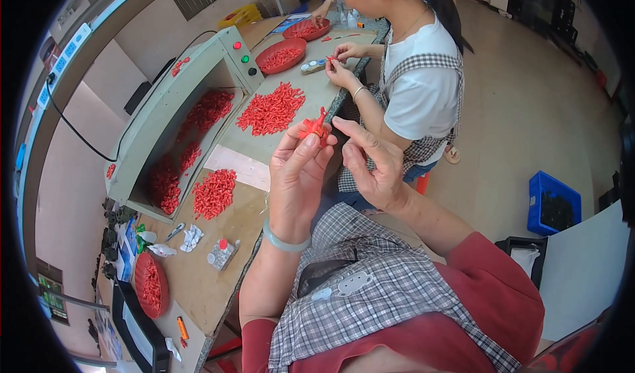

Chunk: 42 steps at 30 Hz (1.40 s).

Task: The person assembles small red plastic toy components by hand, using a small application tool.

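While L hand (295, 168), upright, pinches red pc (315, 129), R hand (381, 170) hovers nr, thumb/index apart.

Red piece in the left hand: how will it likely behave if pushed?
The red piece is probably light, as the left hand holds it in a pinch. Its slim upper end might be fragile if knocked. With that uneven outline, it would probably tip or wobble rather than roll smoothly.
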{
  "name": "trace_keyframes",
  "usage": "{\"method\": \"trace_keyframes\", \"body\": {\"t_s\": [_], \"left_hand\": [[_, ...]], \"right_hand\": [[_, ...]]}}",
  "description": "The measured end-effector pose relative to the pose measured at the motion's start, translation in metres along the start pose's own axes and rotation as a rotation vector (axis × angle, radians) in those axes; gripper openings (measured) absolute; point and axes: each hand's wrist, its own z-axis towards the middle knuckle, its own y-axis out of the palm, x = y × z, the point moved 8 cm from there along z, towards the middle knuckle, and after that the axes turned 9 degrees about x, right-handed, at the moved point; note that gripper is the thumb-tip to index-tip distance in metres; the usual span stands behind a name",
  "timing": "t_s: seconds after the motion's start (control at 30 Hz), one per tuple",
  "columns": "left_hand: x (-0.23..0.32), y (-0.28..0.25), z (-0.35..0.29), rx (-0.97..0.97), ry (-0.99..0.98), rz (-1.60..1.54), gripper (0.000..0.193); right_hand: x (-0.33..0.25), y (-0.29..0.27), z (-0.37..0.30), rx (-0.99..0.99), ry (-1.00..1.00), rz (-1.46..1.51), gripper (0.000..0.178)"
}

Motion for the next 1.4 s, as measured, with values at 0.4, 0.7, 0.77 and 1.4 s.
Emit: {"method": "trace_keyframes", "body": {"t_s": [0.4, 0.7, 0.77, 1.4], "left_hand": [[0.007, 0.004, -0.009, 0.087, 0.180, 0.276, 0.025], [-0.010, -0.037, -0.045, 0.083, 0.178, 0.493, 0.025], [-0.015, -0.046, -0.053, 0.103, 0.140, 0.493, 0.024], [-0.027, -0.090, -0.115, -0.093, -0.181, 0.568, 0.018]], "right_hand": [[-0.003, -0.010, -0.008, -0.017, -0.119, -0.046, 0.033], [0.007, -0.011, -0.020, -0.150, -0.051, 0.003, 0.034], [0.007, -0.008, -0.028, -0.231, -0.122, -0.005, 0.030], [-0.033, 0.019, -0.090, -0.714, -0.271, 0.125, 0.014]]}}
